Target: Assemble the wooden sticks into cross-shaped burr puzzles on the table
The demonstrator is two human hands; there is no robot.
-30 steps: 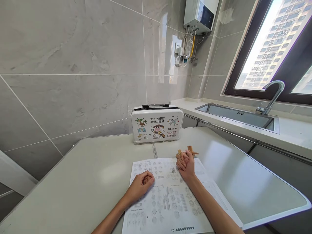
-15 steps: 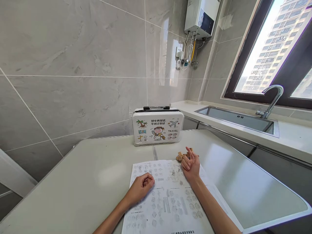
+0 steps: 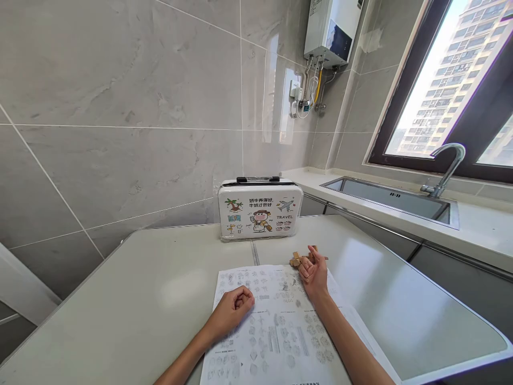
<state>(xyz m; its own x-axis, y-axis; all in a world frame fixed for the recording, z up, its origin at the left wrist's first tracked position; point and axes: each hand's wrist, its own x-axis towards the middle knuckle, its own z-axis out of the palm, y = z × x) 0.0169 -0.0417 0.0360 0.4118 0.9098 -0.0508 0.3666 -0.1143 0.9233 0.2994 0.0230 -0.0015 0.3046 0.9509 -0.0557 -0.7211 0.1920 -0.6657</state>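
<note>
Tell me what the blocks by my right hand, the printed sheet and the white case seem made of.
Blocks: probably wood, tan with squared edges; finish too small to tell.
Sheet: paper, matte white, thin, lying flat.
Case: likely hard plastic, smooth white, rigid-looking with rounded corners.

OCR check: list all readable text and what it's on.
"奶牛养得好, 牛奶才会好": white case, front, top middle.
"TRAVEL": same case, front, right.
Other case lettering: too small.
Paper sheet: print too small, blurred.
Wall unit: marking too small.
</note>
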